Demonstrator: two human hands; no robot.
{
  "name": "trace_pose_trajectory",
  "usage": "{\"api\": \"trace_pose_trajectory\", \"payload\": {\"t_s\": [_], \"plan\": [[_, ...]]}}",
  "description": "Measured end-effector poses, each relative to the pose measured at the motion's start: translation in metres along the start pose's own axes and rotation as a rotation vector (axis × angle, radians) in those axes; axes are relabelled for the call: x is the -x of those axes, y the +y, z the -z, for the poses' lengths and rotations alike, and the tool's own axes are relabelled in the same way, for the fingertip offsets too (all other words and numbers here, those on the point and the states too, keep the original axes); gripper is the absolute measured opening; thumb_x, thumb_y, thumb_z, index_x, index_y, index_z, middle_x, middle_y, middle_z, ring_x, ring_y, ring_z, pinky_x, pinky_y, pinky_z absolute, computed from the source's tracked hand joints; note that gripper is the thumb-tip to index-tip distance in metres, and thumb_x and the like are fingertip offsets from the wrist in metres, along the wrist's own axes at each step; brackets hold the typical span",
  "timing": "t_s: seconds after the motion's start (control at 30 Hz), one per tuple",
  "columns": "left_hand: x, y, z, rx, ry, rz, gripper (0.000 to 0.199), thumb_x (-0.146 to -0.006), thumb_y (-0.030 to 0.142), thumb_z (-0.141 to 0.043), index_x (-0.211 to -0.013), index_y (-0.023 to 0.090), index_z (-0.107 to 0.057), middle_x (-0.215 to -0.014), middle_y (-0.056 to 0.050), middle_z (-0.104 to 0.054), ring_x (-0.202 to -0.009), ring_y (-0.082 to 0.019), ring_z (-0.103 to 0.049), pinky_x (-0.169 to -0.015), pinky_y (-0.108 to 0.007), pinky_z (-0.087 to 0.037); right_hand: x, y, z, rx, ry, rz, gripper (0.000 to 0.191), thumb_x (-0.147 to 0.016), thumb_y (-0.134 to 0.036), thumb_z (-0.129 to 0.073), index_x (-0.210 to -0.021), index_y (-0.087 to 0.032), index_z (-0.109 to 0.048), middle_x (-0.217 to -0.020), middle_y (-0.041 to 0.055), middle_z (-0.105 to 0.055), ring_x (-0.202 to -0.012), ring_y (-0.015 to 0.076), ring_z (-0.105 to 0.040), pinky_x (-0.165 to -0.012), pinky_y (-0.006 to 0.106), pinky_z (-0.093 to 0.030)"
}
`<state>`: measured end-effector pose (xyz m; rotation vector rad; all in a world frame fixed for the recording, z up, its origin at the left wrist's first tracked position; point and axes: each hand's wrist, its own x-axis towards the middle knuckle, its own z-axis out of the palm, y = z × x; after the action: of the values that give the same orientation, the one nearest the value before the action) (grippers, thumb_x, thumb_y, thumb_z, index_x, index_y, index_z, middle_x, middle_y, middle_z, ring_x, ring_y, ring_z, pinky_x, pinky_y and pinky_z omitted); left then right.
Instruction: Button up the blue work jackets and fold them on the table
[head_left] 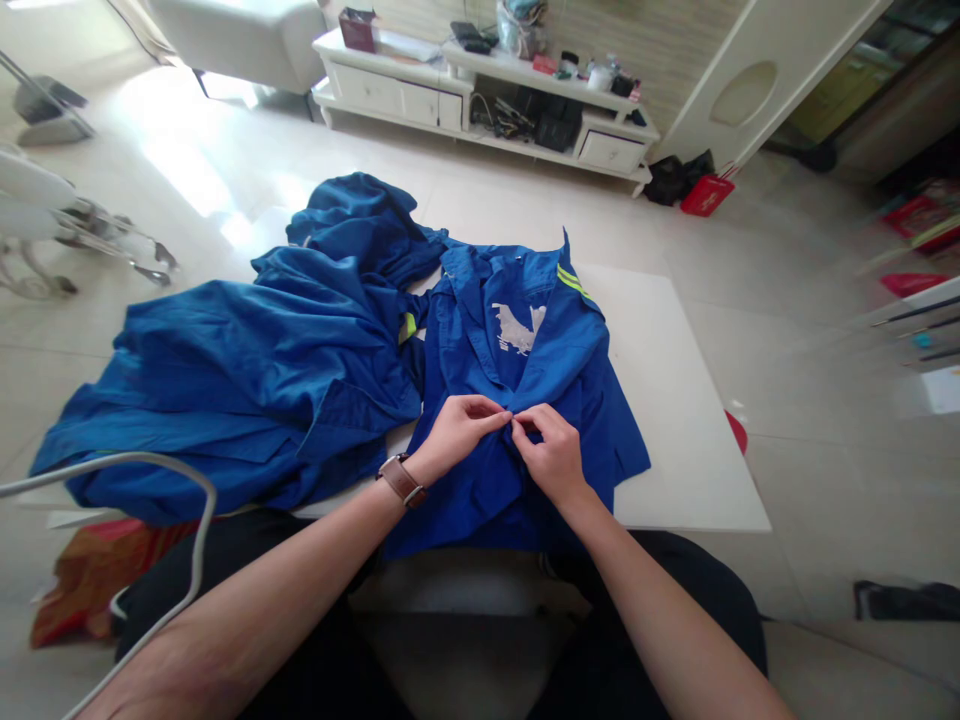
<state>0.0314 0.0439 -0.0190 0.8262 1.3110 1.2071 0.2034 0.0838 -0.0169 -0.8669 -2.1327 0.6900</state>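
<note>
1. At the far left, on glossy pale floor tiles, a grey plastic dustpan is seen, well apart from the work.
2. Near the lower left edge, a crumpled red-and-brown bag is noted on the floor; a pale grey bent cable is seen in front of it.
3. Across the left part of the table, a large rumpled heap of blue cloth is spread, its near edge hung over the front.
4. At centre-left, the left hand is found nearly closed, thumb and forefinger pinched on cloth; a brown-strapped wristwatch is worn above it.
5. Between the hands and beyond them, a blue fabric jacket with yellow-green stripes and a pale irregular patch is laid on the table, beside the heap.
6. At centre-right, the right hand is found with fingers curled, thumb and forefinger closed on the jacket front, fingertips met with the left's. Whether a button is gripped cannot be told.
7. Right of the jacket, a white flat tabletop is exposed.
</note>
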Motion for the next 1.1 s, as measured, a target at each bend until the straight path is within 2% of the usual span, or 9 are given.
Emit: {"api": "trace_pose_trajectory", "payload": {"t_s": [0.1,0.37,0.47,0.57,0.63,0.9,1.0,1.07,1.1], "plan": [[0.0,-0.003,-0.001,0.029,-0.028,-0.005,0.035,-0.069,0.045,-0.085,-0.08,0.013,-0.074,-0.074,-0.004,-0.072,-0.068,-0.013,-0.062,-0.066,-0.024,-0.047,0.001,0.003,-0.001,0.028,-0.026,0.027,0.014,-0.098,-0.018,-0.056,-0.089,-0.02,-0.066,-0.087,0.0042,-0.067,-0.08,0.0174,-0.065,-0.076,0.029,-0.052],[0.001,-0.006,-0.006,0.124,0.08,-0.014,0.031,-0.069,0.04,-0.083,-0.078,0.013,-0.07,-0.069,-0.001,-0.067,-0.062,-0.009,-0.054,-0.058,-0.021,-0.038,-0.005,-0.004,-0.001,-0.113,0.028,-0.068,0.011,-0.095,-0.021,-0.06,-0.09,-0.021,-0.07,-0.089,0.0036,-0.07,-0.078,0.0164,-0.067,-0.075,0.028,-0.056],[0.001,-0.004,-0.007,0.141,0.076,-0.02,0.031,-0.07,0.04,-0.083,-0.077,0.013,-0.069,-0.068,0.0,-0.066,-0.062,-0.009,-0.055,-0.058,-0.02,-0.039,-0.005,-0.003,-0.005,-0.289,0.07,-0.278,0.011,-0.09,-0.03,-0.068,-0.085,-0.02,-0.071,-0.083,0.0031,-0.07,-0.075,0.0174,-0.067,-0.072,0.029,-0.057],[0.001,-0.003,-0.007,0.14,0.051,-0.031,0.031,-0.072,0.04,-0.083,-0.08,0.013,-0.069,-0.073,-0.001,-0.069,-0.066,-0.01,-0.06,-0.062,-0.021,-0.045,-0.005,0.002,-0.009,-0.573,0.099,-0.574,0.021,-0.078,-0.039,-0.077,-0.081,-0.019,-0.069,-0.077,0.0017,-0.069,-0.071,0.0176,-0.067,-0.07,0.03,-0.059],[0.001,-0.003,-0.007,0.123,0.038,-0.047,0.032,-0.072,0.039,-0.083,-0.084,0.014,-0.068,-0.076,-0.002,-0.07,-0.068,-0.012,-0.064,-0.065,-0.022,-0.048,-0.005,0.005,-0.011,-0.71,0.097,-0.706,0.027,-0.071,-0.041,-0.081,-0.079,-0.019,-0.067,-0.075,0.0002,-0.066,-0.07,0.0164,-0.066,-0.071,0.031,-0.06],[0.003,-0.007,-0.007,0.053,-0.01,-0.074,0.041,-0.068,0.02,-0.081,-0.098,0.018,-0.054,-0.074,0.002,-0.069,-0.066,-0.011,-0.066,-0.066,-0.021,-0.052,-0.009,0.002,-0.009,-0.813,0.039,-0.845,0.032,-0.063,-0.043,-0.083,-0.072,-0.018,-0.065,-0.067,-0.0012,-0.061,-0.063,0.0125,-0.059,-0.059,0.024,-0.056],[0.003,-0.008,-0.006,0.0,-0.042,-0.099,0.041,-0.067,0.012,-0.075,-0.101,0.019,-0.053,-0.077,0.003,-0.067,-0.067,-0.011,-0.065,-0.066,-0.021,-0.052,-0.009,0.004,-0.007,-0.891,-0.012,-0.995,0.031,-0.06,-0.04,-0.081,-0.073,-0.018,-0.065,-0.064,0.0009,-0.061,-0.06,0.0135,-0.058,-0.052,0.022,-0.051],[0.004,-0.008,-0.004,-0.08,-0.049,-0.138,0.04,-0.067,0.01,-0.071,-0.102,0.019,-0.054,-0.08,0.003,-0.067,-0.07,-0.011,-0.064,-0.067,-0.021,-0.052,-0.009,0.007,-0.005,-0.865,-0.069,-1.061,0.029,-0.06,-0.04,-0.077,-0.071,-0.017,-0.064,-0.064,0.0021,-0.061,-0.057,0.0145,-0.058,-0.047,0.022,-0.048],[0.006,-0.008,-0.004,-0.138,-0.049,-0.162,0.038,-0.068,0.009,-0.07,-0.1,0.02,-0.055,-0.081,0.002,-0.066,-0.072,-0.011,-0.064,-0.068,-0.021,-0.052,-0.01,0.009,-0.003,-0.792,-0.079,-1.046,0.028,-0.06,-0.04,-0.075,-0.07,-0.017,-0.063,-0.063,0.0024,-0.06,-0.056,0.015,-0.058,-0.046,0.023,-0.046]]}}
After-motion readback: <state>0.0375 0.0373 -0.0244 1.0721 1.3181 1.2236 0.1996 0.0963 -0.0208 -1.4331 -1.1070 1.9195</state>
